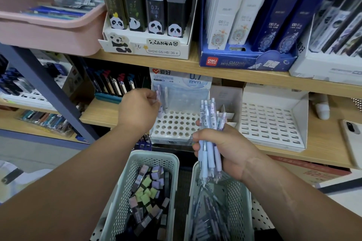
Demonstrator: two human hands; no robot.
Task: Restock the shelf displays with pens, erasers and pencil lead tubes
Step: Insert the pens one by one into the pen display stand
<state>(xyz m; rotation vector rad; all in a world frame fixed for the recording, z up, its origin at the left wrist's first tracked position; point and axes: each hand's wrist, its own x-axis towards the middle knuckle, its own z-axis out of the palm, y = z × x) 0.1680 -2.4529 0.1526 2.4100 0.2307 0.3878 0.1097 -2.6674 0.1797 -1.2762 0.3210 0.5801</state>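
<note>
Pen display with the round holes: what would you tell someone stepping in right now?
Left hand pinches the held pen at the back left corner of the pen display.
Right hand grips a bundle of pens.
Done: a standing pen is in the back row.
Left: nearly all holes are empty. The right basket has more pens, the left basket small capped cases. The slotted tray looks unfilled.

Shelf boards point(195, 64): pale wood-look, matt. Tub point(49, 31), far left: pink plastic, smooth. Baskets point(125, 191), near: pale green perforated plastic, matt. Pens point(209, 146): translucent glossy plastic barrels, matt lilac grips. Panda box point(166, 49): white printed card, slight sheen.
</note>
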